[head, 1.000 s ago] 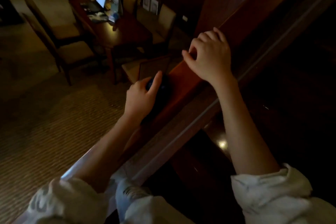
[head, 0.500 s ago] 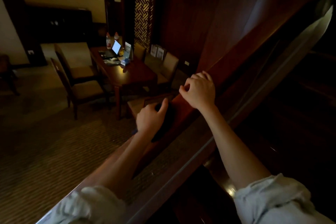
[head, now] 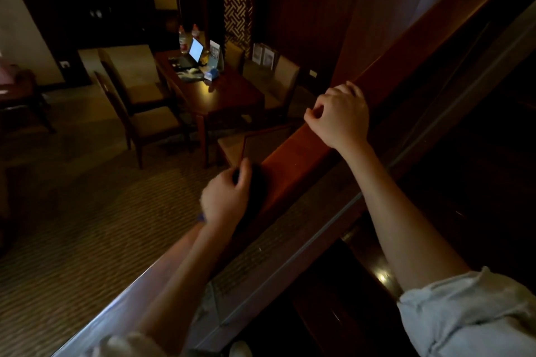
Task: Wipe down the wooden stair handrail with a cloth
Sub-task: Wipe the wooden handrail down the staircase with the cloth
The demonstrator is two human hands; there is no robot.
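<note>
Head view gives me a dim scene, and much of it is hard to read. The dark cloth (head: pixel 257 182) is nearly black against the shadow. Most of it sits under my operator's left hand (head: pixel 224 197), so I cannot make out its edges or folds. That hand is smeared by motion blur. I can see its fingers (head: pixel 245 171) curled round the cloth, thumb uppermost, pressing it onto the top of the reddish-brown wooden handrail (head: pixel 293 162). The cloth lies on the rail's outer edge, the side above the room below.

The right hand (head: pixel 338 116) rests higher up the same rail, well apart from the left. Its knuckles are raised, its fingers are bent, and the thumb and forefinger nearly meet in a small loop. The fingertips fall behind the hand at the rail's far edge, so I cannot tell whether they hook over it or only rest there. Both forearms are bare. The pale rolled sleeve (head: pixel 470 316) on the right arm is cut off by the lower frame edge.

Right of the rail, the stair side is almost wholly black. Below and to the left I see a patterned carpet floor (head: pixel 87 211). Farther back is a dark wooden bench (head: pixel 232 95) carrying an open laptop (head: pixel 195 51) with a lit screen. Small items beside the laptop are too tiny to name. Wooden chairs with tan seats (head: pixel 150 122) stand just beside the bench.
</note>
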